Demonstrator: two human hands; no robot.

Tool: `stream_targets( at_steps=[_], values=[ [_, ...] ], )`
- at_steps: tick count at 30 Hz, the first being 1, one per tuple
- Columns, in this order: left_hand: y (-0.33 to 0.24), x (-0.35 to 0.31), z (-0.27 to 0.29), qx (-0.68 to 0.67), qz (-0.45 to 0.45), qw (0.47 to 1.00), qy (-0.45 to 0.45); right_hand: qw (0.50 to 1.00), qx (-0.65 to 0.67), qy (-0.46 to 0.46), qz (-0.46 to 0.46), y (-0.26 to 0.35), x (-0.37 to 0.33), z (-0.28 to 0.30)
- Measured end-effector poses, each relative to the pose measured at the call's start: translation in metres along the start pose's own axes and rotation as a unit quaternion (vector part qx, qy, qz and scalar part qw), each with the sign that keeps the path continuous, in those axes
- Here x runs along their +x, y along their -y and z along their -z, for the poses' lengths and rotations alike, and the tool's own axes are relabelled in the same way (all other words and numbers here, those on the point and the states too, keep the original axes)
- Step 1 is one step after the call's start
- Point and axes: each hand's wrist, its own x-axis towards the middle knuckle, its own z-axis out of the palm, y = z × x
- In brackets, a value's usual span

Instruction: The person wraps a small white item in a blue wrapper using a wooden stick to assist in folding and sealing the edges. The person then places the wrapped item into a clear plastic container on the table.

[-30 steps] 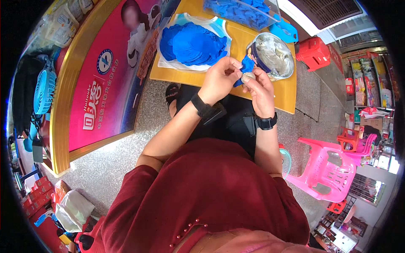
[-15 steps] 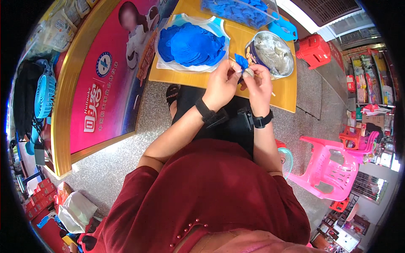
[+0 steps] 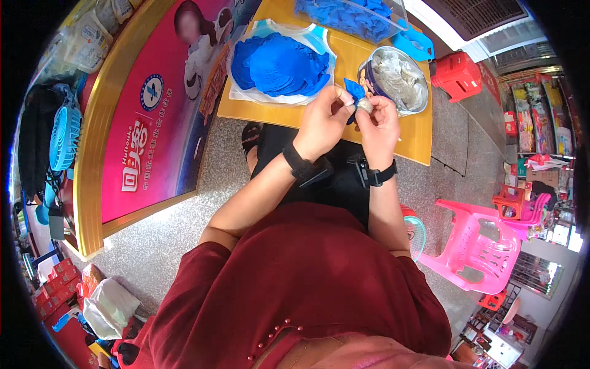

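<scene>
Close together over the near edge of the wooden table, both hands work on one small blue fabric piece [image 3: 354, 90]. My left hand [image 3: 324, 120] pinches its left side between thumb and fingers. On the other side my right hand [image 3: 377, 123] is closed on the same piece, with a small pale lump at its thumb and fingertips that I cannot make out. Left of the hands lies a pile of thin blue fabric pieces [image 3: 279, 64] on a white and light-blue cloth [image 3: 321, 38]. Just beyond my right hand stands a round tin [image 3: 367, 77] holding greyish-white material [image 3: 399, 80].
A clear plastic box [image 3: 398, 24] with more blue pieces stands at the table's far edge, beside a bright blue plastic item [image 3: 413, 44]. A pink counter panel [image 3: 153, 123] rises at left. On the right are a red stool [image 3: 456, 75] and a pink chair [image 3: 476, 246].
Both hands have shifted very slightly, and the blue piece between them has tilted a little. Both still grip it.
</scene>
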Motion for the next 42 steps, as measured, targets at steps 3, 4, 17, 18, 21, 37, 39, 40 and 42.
stream_targets(
  at_steps=[3, 4, 17, 18, 21, 37, 39, 40, 42],
  values=[
    [-0.002, 0.005, 0.002, -0.038, -0.029, 0.998, -0.037, 0.992, 0.110, 0.036, -0.041, 0.013, 0.001, 0.008],
    [0.001, 0.010, 0.004, -0.030, -0.063, 0.995, -0.066, 0.988, 0.138, 0.049, -0.043, 0.016, 0.002, 0.010],
    [-0.028, -0.002, -0.001, -0.102, 0.085, 0.991, 0.007, 0.993, 0.042, 0.111, 0.023, 0.028, -0.006, 0.001],
    [-0.023, -0.002, -0.001, -0.062, 0.059, 0.996, 0.008, 0.994, 0.024, 0.105, 0.009, 0.029, -0.004, 0.000],
    [-0.016, -0.003, -0.005, 0.006, -0.004, 1.000, 0.014, 0.997, 0.022, 0.063, -0.050, 0.025, -0.003, -0.002],
    [-0.023, 0.008, 0.018, 0.055, -0.012, 0.987, 0.152, 0.952, 0.196, 0.083, -0.222, 0.031, 0.005, 0.010],
    [-0.020, 0.008, 0.018, 0.038, 0.004, 0.990, 0.134, 0.948, 0.209, 0.092, -0.221, 0.030, 0.004, 0.011],
    [-0.020, 0.008, 0.018, 0.026, 0.026, 0.992, 0.121, 0.946, 0.218, 0.095, -0.221, 0.030, 0.003, 0.011],
    [-0.020, 0.008, 0.019, 0.006, 0.061, 0.993, 0.103, 0.946, 0.222, 0.093, -0.217, 0.029, 0.001, 0.010]
  ],
)
